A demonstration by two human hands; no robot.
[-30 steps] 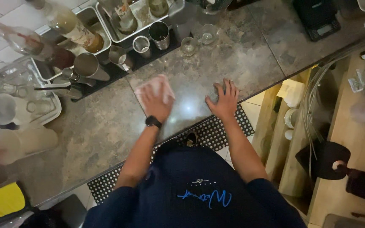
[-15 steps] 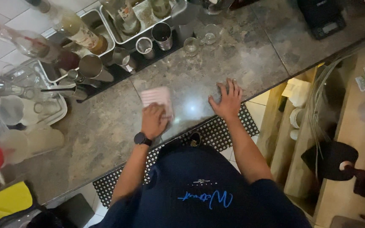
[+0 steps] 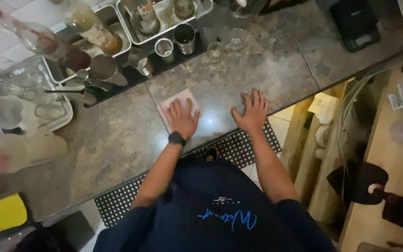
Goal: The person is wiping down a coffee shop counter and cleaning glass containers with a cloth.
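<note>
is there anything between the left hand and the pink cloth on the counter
Nothing visible. The left hand lies flat on the pink cloth, palm down on the stone counter. The right hand rests bare on the counter beside it, apart from the cloth. The metal cups stand farther back.

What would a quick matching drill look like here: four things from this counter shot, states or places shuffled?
1. left hand
2. right hand
3. black digital scale
4. yellow cloth

a. far right of the stone counter
b. flat on bare stone near the edge
c. lower left corner
d. pressing on the pale pink folded cloth

Pairs: 1-d, 2-b, 3-a, 4-c
</note>
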